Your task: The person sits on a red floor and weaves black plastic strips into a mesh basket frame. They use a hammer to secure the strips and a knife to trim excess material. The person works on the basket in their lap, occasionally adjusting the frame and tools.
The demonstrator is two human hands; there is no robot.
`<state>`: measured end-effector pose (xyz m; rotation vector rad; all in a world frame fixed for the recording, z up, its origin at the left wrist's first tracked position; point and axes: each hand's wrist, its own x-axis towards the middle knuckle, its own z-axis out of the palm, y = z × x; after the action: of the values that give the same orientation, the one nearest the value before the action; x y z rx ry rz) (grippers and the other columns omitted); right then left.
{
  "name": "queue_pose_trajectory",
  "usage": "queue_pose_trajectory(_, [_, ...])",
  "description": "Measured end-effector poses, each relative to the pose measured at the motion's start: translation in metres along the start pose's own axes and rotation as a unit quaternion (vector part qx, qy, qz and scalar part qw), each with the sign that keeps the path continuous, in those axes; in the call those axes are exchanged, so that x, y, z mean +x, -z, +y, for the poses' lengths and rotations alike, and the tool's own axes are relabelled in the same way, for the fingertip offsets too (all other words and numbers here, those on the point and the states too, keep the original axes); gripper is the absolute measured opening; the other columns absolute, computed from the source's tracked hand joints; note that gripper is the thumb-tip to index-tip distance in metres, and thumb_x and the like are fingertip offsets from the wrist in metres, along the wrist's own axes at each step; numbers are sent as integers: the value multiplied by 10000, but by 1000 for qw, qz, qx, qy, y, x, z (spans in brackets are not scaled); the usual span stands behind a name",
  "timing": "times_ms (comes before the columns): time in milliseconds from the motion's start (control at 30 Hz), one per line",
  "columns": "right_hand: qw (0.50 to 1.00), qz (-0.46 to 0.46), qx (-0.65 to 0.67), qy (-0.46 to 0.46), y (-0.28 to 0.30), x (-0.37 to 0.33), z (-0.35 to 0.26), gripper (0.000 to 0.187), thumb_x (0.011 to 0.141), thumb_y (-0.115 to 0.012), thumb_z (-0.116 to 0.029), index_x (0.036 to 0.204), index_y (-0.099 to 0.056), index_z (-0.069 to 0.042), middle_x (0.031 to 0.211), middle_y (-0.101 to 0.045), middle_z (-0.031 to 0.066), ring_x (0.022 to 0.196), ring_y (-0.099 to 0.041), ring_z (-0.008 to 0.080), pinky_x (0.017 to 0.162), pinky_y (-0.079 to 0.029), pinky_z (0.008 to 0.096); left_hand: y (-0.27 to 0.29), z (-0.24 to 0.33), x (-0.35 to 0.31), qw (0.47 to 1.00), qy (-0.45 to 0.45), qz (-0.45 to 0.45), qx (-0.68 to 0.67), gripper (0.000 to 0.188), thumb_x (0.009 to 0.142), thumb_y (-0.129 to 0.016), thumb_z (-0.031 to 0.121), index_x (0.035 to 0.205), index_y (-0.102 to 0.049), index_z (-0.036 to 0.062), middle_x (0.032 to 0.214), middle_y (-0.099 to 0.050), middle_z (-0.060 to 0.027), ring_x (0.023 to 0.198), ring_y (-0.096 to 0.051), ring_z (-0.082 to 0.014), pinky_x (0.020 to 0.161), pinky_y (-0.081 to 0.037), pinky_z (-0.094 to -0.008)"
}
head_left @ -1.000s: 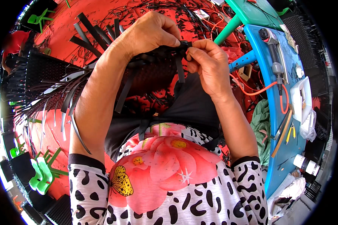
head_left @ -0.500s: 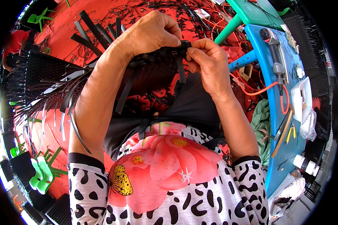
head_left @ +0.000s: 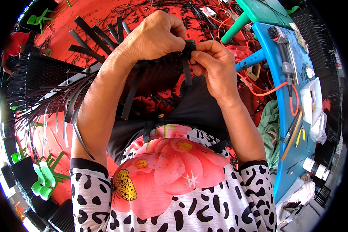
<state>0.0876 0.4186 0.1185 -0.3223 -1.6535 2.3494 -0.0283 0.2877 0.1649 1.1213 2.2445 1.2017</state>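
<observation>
A dark woven piece of black flat strips (head_left: 152, 83) hangs over my lap, partly hidden by my arms and hands. My left hand (head_left: 156, 36) has its fingers curled closed at the piece's upper edge. At the corner of that edge my right hand (head_left: 216, 65) pinches a black strip with thumb and forefinger. One short strip end (head_left: 187, 72) dangles between the hands, and a longer loose strip (head_left: 130, 98) hangs below my left wrist. Several wide strip ends (head_left: 92, 34) stick out beyond my left forearm.
On my right, a blue table (head_left: 294, 158) carries an air tool (head_left: 286, 63), an orange hose (head_left: 294, 100), a white tray (head_left: 311, 100) and a wooden stick (head_left: 292, 137). Green chairs (head_left: 44, 179) and another woven piece (head_left: 52, 77) are leftward. Cut strips litter the red floor (head_left: 63, 33).
The woven piece and its protruding strip ends have shifted slightly, the ends tilting a little left. Both hands keep nearly the same place and grip.
</observation>
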Motion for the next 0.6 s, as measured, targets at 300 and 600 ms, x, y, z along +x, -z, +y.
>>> queue_pose_trajectory(300, [1000, 7, 26, 13, 1, 0, 6, 71, 799, -612, -41, 840, -575, 4, 662, -588, 45, 495, -503, 72, 444, -384, 197, 0, -2, 1, 1000, -2, 5, -5, 93, 682, -601, 53, 751, -613, -8, 623, -549, 17, 583, -493, -41, 538, -412, -214])
queue_pose_trajectory(600, [986, -51, -155, 16, 7, 19, -18, 211, 744, -675, -79, 920, -621, 25, 654, -594, 16, 540, -492, 45, 491, -390, 198, -1, -2, -1, 1000, 7, 3, 2, 100, 698, -615, 44, 784, -618, -6, 646, -565, 7, 606, -520, -52, 553, -425, -212])
